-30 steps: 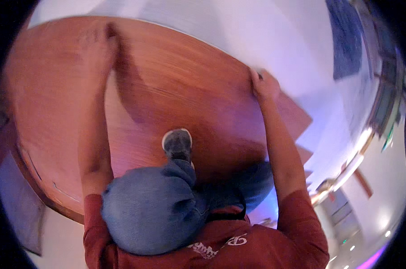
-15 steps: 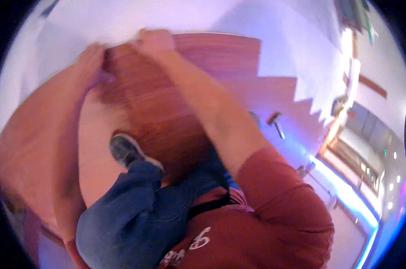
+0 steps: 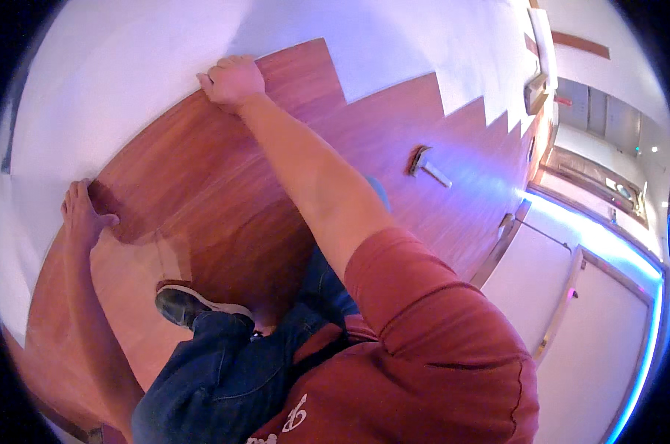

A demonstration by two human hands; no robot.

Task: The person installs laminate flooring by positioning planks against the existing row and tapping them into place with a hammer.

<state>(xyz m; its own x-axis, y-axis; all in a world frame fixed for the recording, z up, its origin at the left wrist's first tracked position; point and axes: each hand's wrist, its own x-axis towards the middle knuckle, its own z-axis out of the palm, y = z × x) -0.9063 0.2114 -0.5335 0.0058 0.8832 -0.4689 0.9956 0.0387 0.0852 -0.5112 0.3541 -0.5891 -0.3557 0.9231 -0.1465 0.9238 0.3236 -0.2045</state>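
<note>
Reddish-brown wood is gripped at its far edge: a floor plank (image 3: 202,170), lying over white underlay (image 3: 128,66), is clutched by the curled right hand (image 3: 231,80) and pressed by the flatter left hand (image 3: 83,214). Fingers could be pinched if the plank drops suddenly.

Floor: white underlay (image 3: 128,66), partly covered by reddish-brown laminate planks (image 3: 394,140) laid in stepped rows (staggered ends against white). Small mallet-like tool (image 3: 426,164) lies on planks toward right. Dark shoe (image 3: 189,305) planted on planks near lower left.
</note>
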